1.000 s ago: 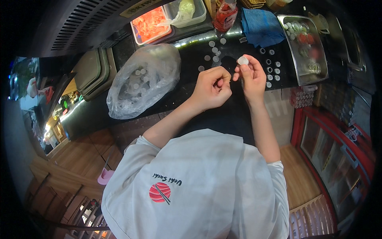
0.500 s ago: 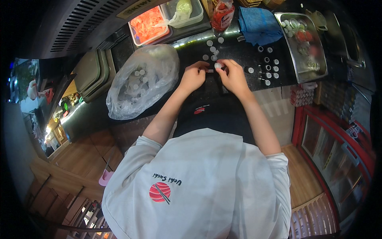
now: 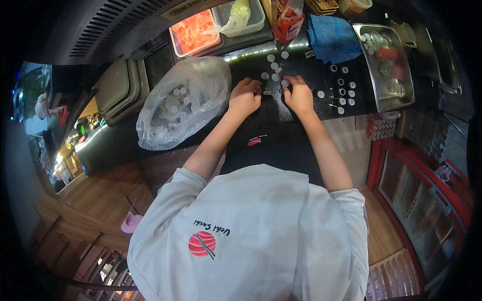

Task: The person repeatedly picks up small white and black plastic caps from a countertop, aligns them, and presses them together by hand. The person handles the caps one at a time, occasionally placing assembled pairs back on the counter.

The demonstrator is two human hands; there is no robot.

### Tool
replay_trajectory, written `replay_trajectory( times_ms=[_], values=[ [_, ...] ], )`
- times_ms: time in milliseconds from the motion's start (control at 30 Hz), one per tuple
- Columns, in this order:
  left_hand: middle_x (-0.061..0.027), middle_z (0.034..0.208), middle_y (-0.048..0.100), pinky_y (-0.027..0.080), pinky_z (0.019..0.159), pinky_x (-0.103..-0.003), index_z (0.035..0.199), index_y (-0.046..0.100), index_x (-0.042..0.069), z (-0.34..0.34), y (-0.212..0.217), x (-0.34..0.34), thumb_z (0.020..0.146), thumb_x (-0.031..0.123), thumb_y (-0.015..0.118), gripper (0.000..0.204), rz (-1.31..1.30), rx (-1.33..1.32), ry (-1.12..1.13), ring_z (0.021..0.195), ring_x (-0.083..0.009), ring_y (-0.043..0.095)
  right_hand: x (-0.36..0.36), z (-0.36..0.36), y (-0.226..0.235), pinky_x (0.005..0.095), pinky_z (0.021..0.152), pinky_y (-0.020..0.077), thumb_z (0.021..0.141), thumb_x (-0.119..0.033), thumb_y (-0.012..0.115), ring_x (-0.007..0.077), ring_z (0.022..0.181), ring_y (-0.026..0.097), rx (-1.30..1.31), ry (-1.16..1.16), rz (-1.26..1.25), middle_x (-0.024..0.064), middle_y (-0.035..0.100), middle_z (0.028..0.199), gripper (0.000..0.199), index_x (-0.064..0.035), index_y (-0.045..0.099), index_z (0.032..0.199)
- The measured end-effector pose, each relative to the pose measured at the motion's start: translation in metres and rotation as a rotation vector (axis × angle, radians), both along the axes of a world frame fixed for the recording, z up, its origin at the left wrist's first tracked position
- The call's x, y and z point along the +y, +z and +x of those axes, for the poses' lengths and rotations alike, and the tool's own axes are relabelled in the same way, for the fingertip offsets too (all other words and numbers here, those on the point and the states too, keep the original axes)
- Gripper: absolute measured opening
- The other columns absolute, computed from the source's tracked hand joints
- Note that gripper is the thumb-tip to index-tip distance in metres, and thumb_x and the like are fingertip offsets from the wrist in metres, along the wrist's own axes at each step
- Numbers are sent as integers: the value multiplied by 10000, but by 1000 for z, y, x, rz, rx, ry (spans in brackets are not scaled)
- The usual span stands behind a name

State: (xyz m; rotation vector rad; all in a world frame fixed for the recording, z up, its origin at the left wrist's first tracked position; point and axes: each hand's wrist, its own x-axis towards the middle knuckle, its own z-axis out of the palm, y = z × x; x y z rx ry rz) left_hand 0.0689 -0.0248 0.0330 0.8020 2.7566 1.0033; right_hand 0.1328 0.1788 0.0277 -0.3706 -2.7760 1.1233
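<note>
Both hands [image 3: 244, 97] [image 3: 298, 95] on black counter [image 3: 301, 65] among small white cups [image 3: 273, 66], plastic bag [image 3: 182, 101] left

A crumpled clear plastic bag [image 3: 182, 102] holding small white caps lies on the dark tabletop just left of the left hand's fingers [image 3: 253, 88]. A red-and-white plastic pouch [image 3: 289, 22] stands beyond the right hand's fingers [image 3: 288, 86], by the blue cloth.

**Pale work shirt, dark apron**

The person is wearing a light grey short-sleeved shirt [image 3: 251, 236], its sleeves ending above the elbows and leaving both forearms bare. A round red emblem crossed by dark lines is showing on the chest [image 3: 202, 244], beside a line of dark lettering. What is probably a black apron [image 3: 273, 150] is covering the front.
</note>
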Motion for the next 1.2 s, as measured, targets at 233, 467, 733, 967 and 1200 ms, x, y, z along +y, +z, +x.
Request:
replay_trajectory(
  times_ms=[233,467,733,967,1200],
  values=[
    [-110,959,657,538,816,-457,1033,729,102,-4,-4,-1,810,178,739,236,6,15,-75,930,-339,660,5,8,-19,475,823,563,865,-150,727,403,964,688,13,-60,26,174,666,1108,280,-97,719,1139],
    [-72,1067,652,475,891,-441,1091,746,150,0,-3,3,853,315,738,289,-153,25,-251,1059,-291,618,-5,8,1,459,835,556,857,-100,704,395,1003,663,-13,-118,127,148,642,1070,274,-115,719,1130],
    [-66,1017,695,513,764,-408,991,774,123,1,-16,3,888,263,726,181,-54,-11,-173,892,-276,659,-11,11,-4,467,773,573,834,-134,740,368,916,695,-28,153,91,106,676,1028,190,-107,732,1022],
    [-85,947,689,504,621,-349,1105,702,39,-11,-11,-12,919,168,659,230,468,-914,35,717,-201,632,-14,12,-10,459,771,578,830,-158,779,369,894,699,-148,280,158,136,665,985,212,-66,721,1012],
    [-131,1049,638,498,720,-309,1346,545,-70,-13,-6,-15,999,172,512,425,1214,-1687,33,812,-181,594,-19,14,-6,443,834,582,795,-22,727,355,1009,682,-193,321,256,161,634,1080,249,-40,692,1041]
  ],
)
